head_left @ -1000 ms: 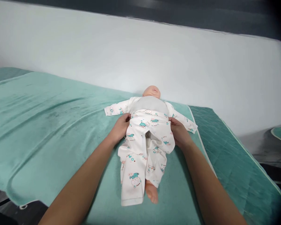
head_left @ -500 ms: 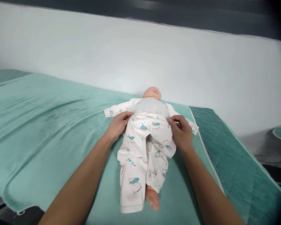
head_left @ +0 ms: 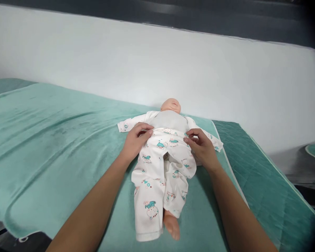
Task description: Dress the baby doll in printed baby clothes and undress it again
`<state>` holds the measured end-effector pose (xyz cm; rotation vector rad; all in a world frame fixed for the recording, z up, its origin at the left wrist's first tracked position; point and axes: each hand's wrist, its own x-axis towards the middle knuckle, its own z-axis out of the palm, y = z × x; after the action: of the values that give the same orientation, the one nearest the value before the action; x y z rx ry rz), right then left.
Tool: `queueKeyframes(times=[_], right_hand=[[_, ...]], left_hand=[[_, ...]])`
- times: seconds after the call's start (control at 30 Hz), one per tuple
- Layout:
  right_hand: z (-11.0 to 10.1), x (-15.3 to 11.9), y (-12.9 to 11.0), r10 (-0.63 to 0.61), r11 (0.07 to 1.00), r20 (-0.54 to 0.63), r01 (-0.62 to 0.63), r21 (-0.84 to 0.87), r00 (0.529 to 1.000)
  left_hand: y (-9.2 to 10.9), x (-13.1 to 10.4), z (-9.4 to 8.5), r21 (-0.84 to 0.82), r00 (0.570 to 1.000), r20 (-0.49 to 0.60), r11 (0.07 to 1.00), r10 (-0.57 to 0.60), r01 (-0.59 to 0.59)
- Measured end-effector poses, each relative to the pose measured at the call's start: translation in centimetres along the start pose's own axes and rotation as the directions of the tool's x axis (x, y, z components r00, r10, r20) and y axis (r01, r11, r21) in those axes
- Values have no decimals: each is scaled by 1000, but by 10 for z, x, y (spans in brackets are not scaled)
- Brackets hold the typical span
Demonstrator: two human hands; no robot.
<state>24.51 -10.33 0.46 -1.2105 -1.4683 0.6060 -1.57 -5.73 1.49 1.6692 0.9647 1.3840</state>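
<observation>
A baby doll (head_left: 171,105) lies on its back, head toward the wall, in a patterned long-sleeved top with a grey-white front. White printed trousers (head_left: 151,182) cover its lower body, with an opening between the legs. One bare foot (head_left: 171,225) shows below the right-hand trouser leg; the other leg's end is covered. My left hand (head_left: 139,139) pinches the waistband at its left side. At the waistband's right side, my right hand (head_left: 199,144) has thumb and fingers closed on the fabric.
A light green blanket (head_left: 55,147) lies under the doll, with soft folds at the left. Darker quilted green cloth (head_left: 262,175) extends to the right. A white wall (head_left: 147,63) stands behind, below a dark band.
Both hands have moved slightly inward along the waistband, the left one also a little upward. The fabric at the waist has shifted slightly.
</observation>
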Motion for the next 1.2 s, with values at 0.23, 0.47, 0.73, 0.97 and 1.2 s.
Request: queueKeyframes(times=[0.23, 0.47, 0.73, 0.97, 1.2], right_hand=[[-4, 9, 3, -33, 999, 93, 37, -40, 995], [-3, 10, -4, -138, 972, 110, 156, -176, 984], [5, 4, -11, -314, 920, 46, 316, -234, 948], [7, 4, -5, -240, 966, 38, 242, -92, 970], [8, 4, -3, -228, 969, 28, 229, -92, 973]], left_hand=[[3, 2, 3, 130, 992, 108, 988, 68, -82], [6, 4, 3, 101, 988, 127, 992, -91, 78], [6, 4, 4, 70, 989, 85, 991, -118, 112], [4, 4, 4, 44, 989, 59, 990, -136, 133], [2, 3, 4, 29, 987, 56, 988, -153, 152]])
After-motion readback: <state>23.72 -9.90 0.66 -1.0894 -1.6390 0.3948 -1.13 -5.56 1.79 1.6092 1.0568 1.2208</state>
